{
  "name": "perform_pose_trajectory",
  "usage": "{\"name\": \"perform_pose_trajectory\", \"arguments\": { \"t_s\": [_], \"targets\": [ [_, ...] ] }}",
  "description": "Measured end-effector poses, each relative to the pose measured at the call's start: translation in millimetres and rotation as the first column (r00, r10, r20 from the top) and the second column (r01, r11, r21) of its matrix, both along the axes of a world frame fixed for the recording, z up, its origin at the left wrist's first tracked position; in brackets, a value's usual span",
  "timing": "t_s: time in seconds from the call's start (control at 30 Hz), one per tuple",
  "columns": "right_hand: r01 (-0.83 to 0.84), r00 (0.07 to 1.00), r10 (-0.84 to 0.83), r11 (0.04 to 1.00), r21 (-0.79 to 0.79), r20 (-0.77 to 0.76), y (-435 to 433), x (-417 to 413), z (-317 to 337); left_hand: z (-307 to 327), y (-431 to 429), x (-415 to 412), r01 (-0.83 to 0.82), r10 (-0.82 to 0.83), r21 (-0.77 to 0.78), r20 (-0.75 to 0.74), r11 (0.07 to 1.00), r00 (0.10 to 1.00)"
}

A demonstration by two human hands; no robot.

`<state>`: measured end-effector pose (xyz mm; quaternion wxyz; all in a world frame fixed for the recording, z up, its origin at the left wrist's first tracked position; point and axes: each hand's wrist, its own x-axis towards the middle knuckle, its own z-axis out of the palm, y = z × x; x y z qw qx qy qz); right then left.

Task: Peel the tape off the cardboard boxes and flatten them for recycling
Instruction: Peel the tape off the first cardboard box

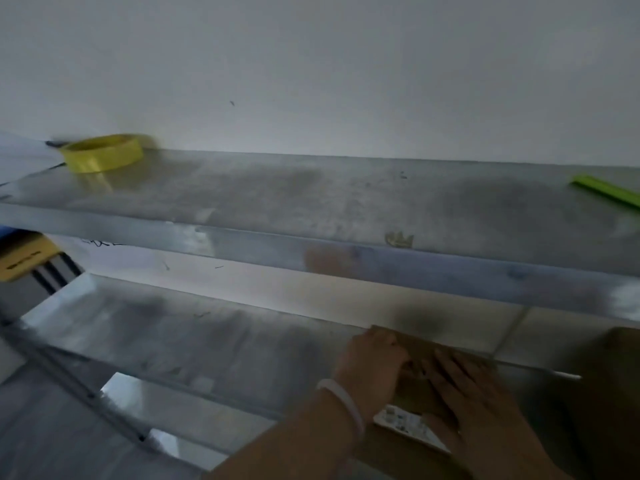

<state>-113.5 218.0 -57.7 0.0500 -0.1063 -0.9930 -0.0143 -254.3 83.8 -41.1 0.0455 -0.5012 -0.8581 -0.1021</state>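
A brown cardboard box (420, 398) with a white printed label (401, 420) lies on the lower metal shelf (207, 344) at the bottom right. My left hand (372, 365), a white bangle on its wrist, has curled fingers at the box's top edge. My right hand (471, 393) lies on the cardboard with straight, spread fingers, pressing it. The view is blurred, and tape on the box cannot be made out.
An upper metal shelf (329, 199) runs across the view against a white wall. On it sit a yellow tape roll (104, 152) at the far left and a green ruler (606, 190) at the far right. A yellow object (24, 258) shows at the left edge.
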Motion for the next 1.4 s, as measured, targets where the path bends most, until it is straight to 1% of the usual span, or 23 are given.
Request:
{"name": "perform_pose_trajectory", "arguments": {
  "t_s": [0.07,0.1,0.17,0.23,0.3,0.4,0.47,0.53,0.57,0.6,0.67,0.7,0.73,0.8,0.87,0.93,1.03,1.1,1.13,1.17,1.23,1.3,1.4],
  "targets": [
    [0.001,0.999,-0.001,1.0,-0.016,0.035,0,0,-2,0,-2,-4,0.019,-0.02,-0.022,-0.042,1.0,0.999],
    [0.0,0.999,0.002,1.0,-0.03,0.036,1,0,-4,0,-3,-5,0.028,-0.027,0.014,-0.021,1.0,0.999],
    [0.009,0.997,-0.007,0.999,-0.035,0.072,2,-1,-4,-2,-8,-8,-0.009,-0.009,0.167,0.108,0.986,0.994],
    [0.019,0.994,-0.016,0.999,-0.035,0.105,4,0,-5,-2,-14,-15,-0.159,0.058,0.341,0.289,0.927,0.956],
    [0.047,0.992,-0.04,0.998,-0.05,0.123,5,0,-6,-2,-21,-23,-0.313,0.138,0.436,0.387,0.844,0.912],
    [0.072,0.986,-0.057,0.993,-0.095,0.155,6,-1,-8,-4,-37,-34,-0.444,0.243,0.477,0.426,0.759,0.872],
    [0.06,0.986,-0.043,0.992,-0.107,0.16,7,-3,-12,-6,-45,-35,-0.427,0.255,0.489,0.38,0.76,0.889],
    [0.05,0.99,-0.037,0.994,-0.1,0.134,8,-4,-15,-9,-48,-31,-0.362,0.209,0.49,0.339,0.794,0.917],
    [0.059,0.99,-0.045,0.993,-0.098,0.134,8,-5,-15,-11,-46,-28,-0.346,0.179,0.484,0.357,0.804,0.917],
    [0.068,0.99,-0.055,0.993,-0.098,0.132,8,-6,-13,-11,-43,-23,-0.359,0.161,0.468,0.411,0.808,0.897],
    [0.082,0.99,-0.07,0.991,-0.101,0.12,5,-8,-8,-12,-34,-17,-0.434,0.153,0.411,0.561,0.802,0.814],
    [0.091,0.99,-0.078,0.99,-0.109,0.115,2,-9,-7,-13,-30,-16,-0.458,0.161,0.388,0.597,0.8,0.786],
    [0.101,0.99,-0.088,0.988,-0.117,0.113,1,-11,-5,-14,-26,-15,-0.455,0.172,0.376,0.588,0.807,0.79],
    [0.12,0.989,-0.107,0.985,-0.121,0.106,-3,-13,-5,-11,-19,-11,-0.387,0.161,0.393,0.498,0.834,0.852],
    [0.125,0.988,-0.113,0.985,-0.12,0.107,-5,-13,-6,-7,-14,-6,-0.265,0.121,0.415,0.342,0.871,0.932],
    [0.128,0.988,-0.115,0.983,-0.131,0.105,-6,-12,-7,-7,-9,-1,-0.158,0.082,0.408,0.197,0.899,0.977],
    [0.128,0.988,-0.114,0.982,-0.14,0.102,-6,-11,-7,-6,-5,3,-0.038,-0.029,0.358,0.18,0.933,0.983],
    [0.126,0.989,-0.113,0.983,-0.136,0.098,-6,-10,-7,-5,-5,3,0.066,-0.114,0.329,0.127,0.942,0.985],
    [0.126,0.989,-0.114,0.983,-0.137,0.097,-6,-10,-7,-6,-6,2,0.091,-0.134,0.336,0.108,0.937,0.985],
    [0.127,0.989,-0.114,0.982,-0.142,0.096,-6,-10,-7,-7,-6,2,0.095,-0.142,0.36,0.106,0.928,0.984],
    [0.129,0.989,-0.115,0.979,-0.158,0.096,-6,-9,-7,-11,-8,3,0.049,-0.132,0.39,0.19,0.919,0.973],
    [0.128,0.989,-0.114,0.98,-0.152,0.094,-7,-9,-7,-14,-8,3,0.03,-0.137,0.376,0.262,0.926,0.955],
    [0.128,0.989,-0.114,0.98,-0.151,0.097,-8,-9,-6,-11,-6,0,0.083,-0.162,0.309,0.242,0.948,0.957]
  ]
}}
